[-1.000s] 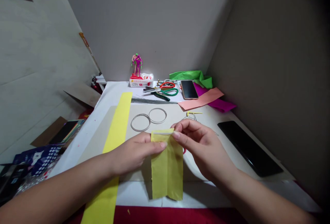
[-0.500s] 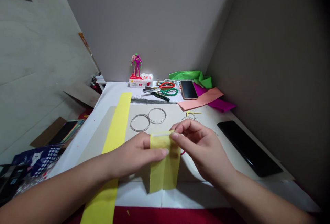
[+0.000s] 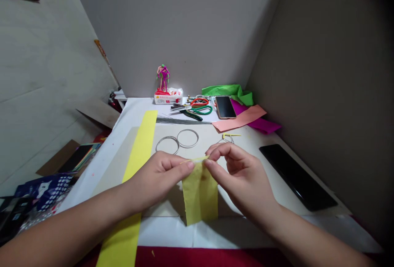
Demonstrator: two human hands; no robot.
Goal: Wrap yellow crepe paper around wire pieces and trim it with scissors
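A short piece of yellow crepe paper (image 3: 201, 197) hangs down between my hands, its top edge pinched on both sides. My left hand (image 3: 166, 176) grips the upper left corner between thumb and forefinger. At the upper right, my right hand (image 3: 240, 172) pinches the same edge with thumb and fingertips. A pale strip shows along that top edge. Beneath my left forearm lies a long yellow paper strip (image 3: 140, 148). Two wire rings (image 3: 188, 138) rest on the board beyond my hands. Behind my right hand is a small wire piece with yellow wrapping (image 3: 227, 136), partly hidden.
Scissors with red-orange handles (image 3: 199, 102), green-handled pliers (image 3: 201, 110), thin wires (image 3: 181, 120) and a phone (image 3: 225, 107) lie at the back. Salmon paper (image 3: 240, 118) and green paper (image 3: 229, 90) are at the back right. A long black object (image 3: 297, 176) lies on the right.
My left thumb has moved up from the middle of the yellow paper to its top edge. The paper now hangs lower from the fingertips, its lower end shifted slightly right.
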